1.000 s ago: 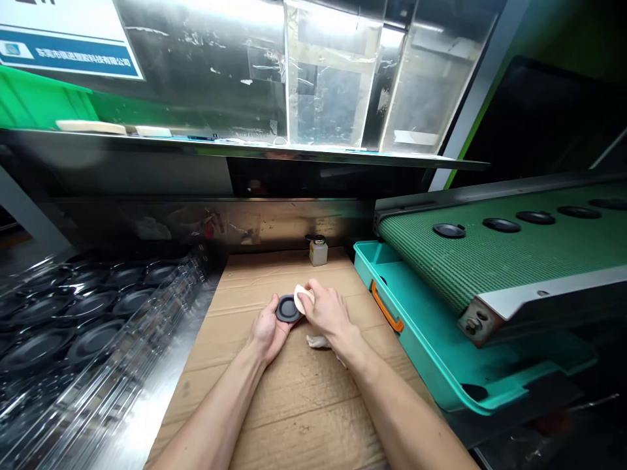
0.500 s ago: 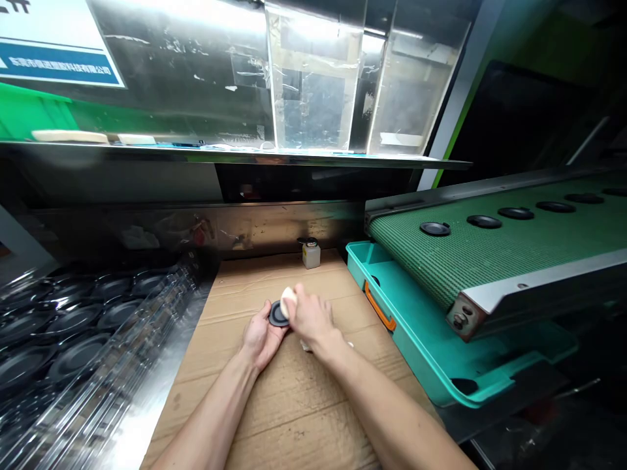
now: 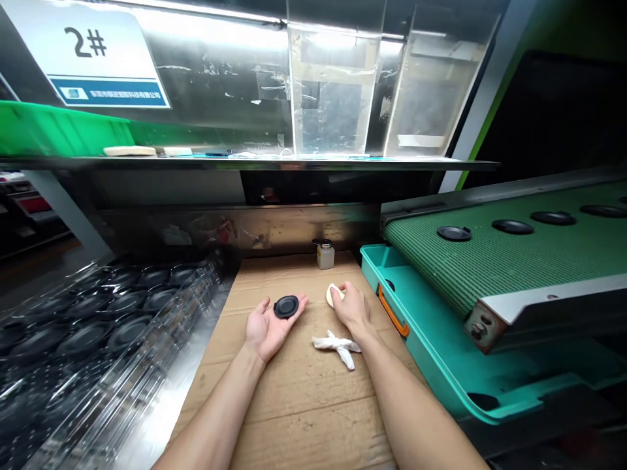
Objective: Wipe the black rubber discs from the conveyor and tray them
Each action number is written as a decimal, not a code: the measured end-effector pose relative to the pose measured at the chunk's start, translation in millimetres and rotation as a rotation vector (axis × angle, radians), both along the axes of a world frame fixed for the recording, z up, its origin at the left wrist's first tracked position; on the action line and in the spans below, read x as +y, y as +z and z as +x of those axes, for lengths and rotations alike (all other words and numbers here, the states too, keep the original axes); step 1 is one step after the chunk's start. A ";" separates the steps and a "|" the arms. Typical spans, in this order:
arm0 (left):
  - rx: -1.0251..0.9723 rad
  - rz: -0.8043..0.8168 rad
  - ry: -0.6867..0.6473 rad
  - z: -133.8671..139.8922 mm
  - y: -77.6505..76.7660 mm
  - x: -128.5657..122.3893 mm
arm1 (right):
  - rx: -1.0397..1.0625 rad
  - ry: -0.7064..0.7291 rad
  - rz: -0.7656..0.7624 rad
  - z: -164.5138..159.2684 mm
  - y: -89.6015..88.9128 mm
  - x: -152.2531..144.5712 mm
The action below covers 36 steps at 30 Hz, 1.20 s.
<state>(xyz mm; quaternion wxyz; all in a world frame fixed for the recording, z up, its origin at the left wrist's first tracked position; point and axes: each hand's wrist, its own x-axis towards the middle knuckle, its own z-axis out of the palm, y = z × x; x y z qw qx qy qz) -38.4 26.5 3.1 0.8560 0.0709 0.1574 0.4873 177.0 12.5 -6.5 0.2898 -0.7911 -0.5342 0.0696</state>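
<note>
Right hand (image 3: 353,305) withdrawn, seemingly pinching pad (image 3: 334,294), left hand (image 3: 268,330) palm-up beneath disc (image 3: 287,307)

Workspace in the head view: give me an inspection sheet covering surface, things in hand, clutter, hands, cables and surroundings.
Surface: cardboard sheet, creased and marked.
Things in hand: black disc with a small tab; off-white pad, apart from the disc.
Clutter: crumpled white wipe and small bottle on the cardboard.
Hands: left hand open, palm up under the disc; right hand pinches the pad.
Cables: nothing clearly seen.
Surroundings: right, green conveyor belt carrying black discs, teal tray partly beneath it; left, rows of similar discs with clear plastic around them; behind, metal shelf below a "2#" sign.
</note>
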 end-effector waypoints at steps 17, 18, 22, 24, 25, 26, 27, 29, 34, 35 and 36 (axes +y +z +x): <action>0.097 0.021 0.015 4.7 -0.5 0.1 | 0.108 0.031 0.073 -10.3 10.3 -2.5; 0.113 0.038 0.016 6.1 -1.0 0.2 | 0.148 0.078 0.121 -16.5 13.6 -5.2; 0.188 0.131 0.016 14.2 -3.0 -2.3 | 0.239 0.423 0.253 -50.1 22.4 -19.7; 0.210 0.177 0.002 18.0 -3.7 -4.7 | 0.149 0.470 0.186 -61.2 23.7 -24.5; 0.217 0.196 -0.006 19.4 -4.0 -6.0 | 0.087 0.430 0.144 -63.2 23.9 -25.3; 0.222 0.212 -0.012 20.5 -4.3 -7.1 | 0.029 0.366 0.116 -63.1 24.0 -25.3; 0.226 0.222 -0.011 21.1 -4.7 -8.0 | -0.007 0.301 0.113 -61.4 23.8 -24.6; 0.236 0.221 0.003 21.5 -5.6 -9.1 | 0.001 0.268 0.176 -56.7 23.0 -22.9; 0.269 0.218 0.047 20.4 -9.2 -6.9 | 0.018 0.479 0.196 -56.0 18.6 -21.7; 0.275 0.221 0.055 20.3 -10.1 -6.2 | -0.020 0.441 0.169 -56.2 18.2 -21.4; 0.283 0.218 0.065 20.5 -11.0 -5.5 | -0.046 0.378 0.156 -56.0 18.1 -21.1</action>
